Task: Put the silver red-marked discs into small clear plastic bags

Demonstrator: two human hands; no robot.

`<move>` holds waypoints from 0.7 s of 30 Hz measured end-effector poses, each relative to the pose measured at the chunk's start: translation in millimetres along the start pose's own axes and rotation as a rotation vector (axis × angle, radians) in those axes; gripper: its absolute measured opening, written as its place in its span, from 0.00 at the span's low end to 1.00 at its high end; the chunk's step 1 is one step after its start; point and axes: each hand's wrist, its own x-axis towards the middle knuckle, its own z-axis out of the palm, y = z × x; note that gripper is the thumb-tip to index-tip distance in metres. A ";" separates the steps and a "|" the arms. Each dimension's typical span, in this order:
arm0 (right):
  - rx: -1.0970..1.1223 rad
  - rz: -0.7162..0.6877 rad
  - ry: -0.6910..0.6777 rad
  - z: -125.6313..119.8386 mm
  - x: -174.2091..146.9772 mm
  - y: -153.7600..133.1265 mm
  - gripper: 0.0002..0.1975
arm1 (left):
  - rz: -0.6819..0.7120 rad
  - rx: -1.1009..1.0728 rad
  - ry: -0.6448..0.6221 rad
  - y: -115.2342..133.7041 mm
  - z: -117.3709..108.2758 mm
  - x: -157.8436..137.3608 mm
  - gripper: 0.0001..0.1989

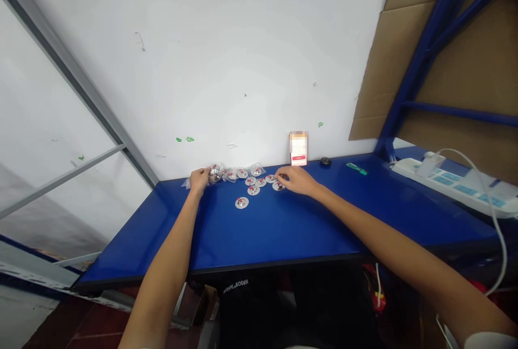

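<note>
My left hand [198, 180] is at the back left of the blue table, its fingers closed at the edge of a shiny round piece in clear plastic [215, 172]. My right hand [298, 180] reaches to the back middle, thumb and fingers pinched together at a round silver disc with a red mark [278, 186]. Several like discs lie between my hands, some overlapping. One single disc [242, 203] lies apart, nearer the front. More bagged round pieces [256, 170] sit against the wall. Exactly what my fingertips grip is too small to make out fully.
A phone [299, 149] with a lit screen leans on the wall. A small black object [325, 161] and a green strip [356, 169] lie to its right. A white power strip [453, 184] with a plugged-in cable is at the right, near a blue metal frame [404, 76].
</note>
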 end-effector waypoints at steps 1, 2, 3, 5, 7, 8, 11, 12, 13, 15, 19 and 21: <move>0.000 0.004 -0.008 -0.3 -0.2 0.1 0.13 | -0.019 0.031 -0.005 -5.1 -1.7 1.9 0.23; -0.004 0.007 -0.014 -0.5 -0.4 0.2 0.13 | -0.035 0.063 -0.010 -9.5 -3.3 3.5 0.23; -0.012 0.009 -0.016 -0.8 -0.5 0.3 0.13 | -0.045 0.095 -0.015 -12.9 -4.7 4.6 0.22; -0.032 0.012 -0.011 -1.6 -0.4 0.1 0.13 | -0.052 0.159 -0.012 -17.0 -6.3 5.9 0.21; -0.039 0.009 -0.008 -2.9 -0.1 -0.6 0.13 | -0.045 0.210 0.015 -17.9 -6.1 5.8 0.19; -0.036 0.010 -0.008 -3.6 0.1 -1.0 0.13 | -0.039 0.236 0.036 -17.6 -5.4 5.3 0.19; -0.040 0.016 -0.002 -5.5 0.8 -1.2 0.12 | -0.006 0.373 0.053 -15.8 -2.9 3.3 0.20; -0.048 0.019 0.008 -6.0 0.9 -0.5 0.12 | 0.007 0.421 0.041 -15.1 -2.4 2.7 0.18; -0.058 0.023 0.020 -6.5 0.9 1.0 0.12 | 0.019 0.460 0.027 -14.3 -2.4 2.1 0.16; -0.071 0.034 0.059 -8.1 1.1 7.2 0.11 | 0.035 0.488 0.015 -12.3 -3.9 1.4 0.14; -0.058 0.129 0.273 -17.6 8.2 39.6 0.08 | 0.055 0.497 0.063 -8.0 -9.4 0.8 0.16; 0.001 0.230 0.452 -26.6 18.5 65.9 0.07 | 0.064 0.508 0.083 -6.2 -10.7 0.3 0.17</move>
